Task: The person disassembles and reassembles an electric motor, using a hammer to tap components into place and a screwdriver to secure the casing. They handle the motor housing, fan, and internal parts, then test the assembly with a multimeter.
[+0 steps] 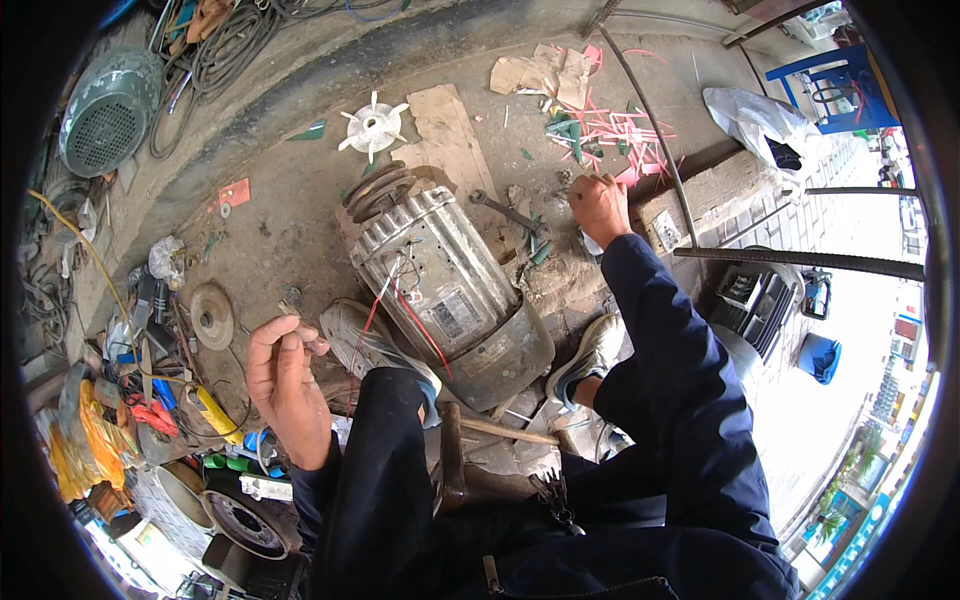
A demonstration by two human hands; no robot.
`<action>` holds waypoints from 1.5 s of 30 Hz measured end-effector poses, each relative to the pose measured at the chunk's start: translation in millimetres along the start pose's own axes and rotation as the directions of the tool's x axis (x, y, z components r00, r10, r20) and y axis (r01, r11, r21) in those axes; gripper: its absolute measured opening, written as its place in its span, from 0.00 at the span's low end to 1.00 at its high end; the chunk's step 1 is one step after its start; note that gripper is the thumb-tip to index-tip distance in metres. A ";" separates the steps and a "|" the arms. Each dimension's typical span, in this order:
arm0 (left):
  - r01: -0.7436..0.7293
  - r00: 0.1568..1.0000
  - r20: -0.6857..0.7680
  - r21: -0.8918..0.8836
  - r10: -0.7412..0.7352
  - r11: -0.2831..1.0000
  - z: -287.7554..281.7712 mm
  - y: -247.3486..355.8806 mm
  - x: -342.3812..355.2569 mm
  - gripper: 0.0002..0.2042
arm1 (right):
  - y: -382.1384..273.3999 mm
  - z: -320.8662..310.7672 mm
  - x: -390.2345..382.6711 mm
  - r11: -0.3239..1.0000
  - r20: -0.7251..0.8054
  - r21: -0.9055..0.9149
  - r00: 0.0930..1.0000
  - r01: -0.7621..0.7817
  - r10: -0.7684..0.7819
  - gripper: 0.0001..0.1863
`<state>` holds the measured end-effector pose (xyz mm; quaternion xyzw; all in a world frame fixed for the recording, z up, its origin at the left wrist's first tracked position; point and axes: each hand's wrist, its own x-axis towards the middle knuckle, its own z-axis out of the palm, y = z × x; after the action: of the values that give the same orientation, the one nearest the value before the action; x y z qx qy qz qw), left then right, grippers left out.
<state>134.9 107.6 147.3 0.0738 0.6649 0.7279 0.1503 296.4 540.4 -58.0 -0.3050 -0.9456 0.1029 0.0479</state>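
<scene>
A grey ribbed electric motor (435,290) lies between my feet, loose red and white wires on its terminal area and a pulley (372,190) at its upper end. My left hand (290,370) is raised left of it, fingers bent together at a small thing that I cannot make out. My right hand (597,205) reaches right of the motor with curled fingertips, near a pile of pink strips (625,135); what they hold is hidden. An open-ended wrench (505,210) lies between motor and right hand. Above the motor lies a white fan (373,125).
Cardboard (440,110), a green housing (105,115), cluttered tools (210,410) and a disc (210,318) lie around the left and top. At right are bent steel bars (800,260), a timber block (720,200), a bag (750,120) and a blue metal frame (840,90).
</scene>
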 end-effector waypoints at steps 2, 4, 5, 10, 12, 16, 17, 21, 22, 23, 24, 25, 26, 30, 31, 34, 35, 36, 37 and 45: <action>0.000 1.000 0.009 0.007 0.000 1.000 0.4 0.0 0.2 0.09 | -9.3 2.5 -0.6 1.000 0.012 -0.009 1.000 0.023 -0.023 0.07; 0.002 1.000 0.006 0.011 -0.002 1.000 0.4 -0.2 0.3 0.09 | -16.7 5.0 0.4 0.999 0.005 -0.003 0.998 0.055 -0.055 0.07; 0.001 1.000 0.003 0.012 -0.001 1.000 0.4 -0.4 0.3 0.09 | -18.8 5.8 1.1 0.997 -0.011 0.003 0.997 0.077 -0.077 0.06; 0.000 1.000 0.010 0.003 0.000 1.000 -0.9 -1.2 0.9 0.09 | -21.0 7.1 1.4 0.995 -0.038 -0.058 0.996 0.081 -0.084 0.07; 0.004 1.000 0.002 0.003 -0.004 1.000 -1.2 -1.0 1.0 0.09 | -22.0 6.9 -1.9 0.998 -0.028 -0.050 0.998 0.048 -0.050 0.08; 0.003 1.000 0.000 0.021 -0.003 1.000 -1.0 0.0 0.2 0.09 | -26.1 5.6 -10.7 0.999 -0.016 -0.015 0.999 0.031 -0.031 0.07; 0.004 1.000 -0.002 0.022 -0.004 1.000 -0.6 0.2 0.2 0.09 | -25.4 4.3 -12.4 1.000 -0.001 0.002 1.000 0.027 -0.027 0.07; -0.002 1.000 -0.006 0.015 0.002 1.000 0.7 0.9 -0.2 0.09 | -11.4 -3.9 -7.6 0.999 -0.077 0.008 0.996 -0.051 0.051 0.07; -0.003 1.000 -0.001 0.023 0.003 1.000 1.2 1.1 -0.4 0.09 | -5.2 -6.8 -4.5 0.995 -0.070 0.026 0.993 -0.096 0.097 0.07; -0.001 1.000 -0.003 0.029 0.002 1.000 1.7 1.2 -0.4 0.09 | 0.4 -8.5 -0.3 0.991 -0.084 0.033 0.988 -0.130 0.132 0.08; -0.002 1.000 -0.006 0.029 0.002 1.000 2.6 0.9 -0.2 0.09 | 5.4 -9.5 3.8 0.991 -0.095 0.030 0.987 -0.131 0.133 0.09; 0.002 1.000 -0.006 0.031 -0.002 1.000 3.4 0.7 -0.2 0.09 | 9.6 -9.9 7.9 0.985 -0.073 0.017 0.983 -0.169 0.170 0.10; 0.006 1.000 -0.008 0.031 -0.005 1.000 3.9 0.9 -0.3 0.09 | 12.7 -9.5 12.6 0.988 -0.059 0.026 0.986 -0.155 0.156 0.10; 0.006 1.000 -0.011 0.026 -0.006 1.000 6.0 1.2 -0.3 0.09 | 14.7 -2.1 29.3 0.987 0.002 0.048 0.988 -0.151 0.152 0.11; 0.008 1.000 -0.008 0.033 -0.008 0.999 6.3 1.4 -0.2 0.09 | 13.9 0.5 32.7 0.987 0.011 0.046 0.988 -0.154 0.154 0.11; 0.018 1.000 -0.011 0.035 -0.018 0.999 6.7 1.7 0.1 0.09 | 12.9 6.9 39.9 0.986 0.054 0.103 0.990 -0.133 0.129 0.10; 0.019 1.000 -0.014 0.035 -0.019 0.999 6.9 1.7 0.0 0.09 | 13.6 8.5 40.8 0.986 0.070 0.104 0.990 -0.131 0.124 0.10; 0.024 0.999 -0.024 0.033 -0.023 0.999 7.0 1.6 0.0 0.09 | 14.8 9.5 41.1 0.980 0.049 0.169 0.994 -0.109 0.102 0.10; 0.017 1.000 -0.016 0.039 -0.017 0.999 6.9 1.7 -0.1 0.09 | 16.5 10.1 40.8 0.970 0.023 0.226 0.996 -0.094 0.091 0.10; 0.015 1.000 -0.027 0.039 -0.014 0.999 7.3 0.9 -0.6 0.09 | 27.0 3.6 35.1 0.951 0.046 0.261 0.986 -0.166 0.159 0.11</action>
<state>137.6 114.3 149.1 0.0622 0.6816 0.7144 0.1453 282.7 581.8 -66.6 -0.3714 -0.8956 0.2352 0.0680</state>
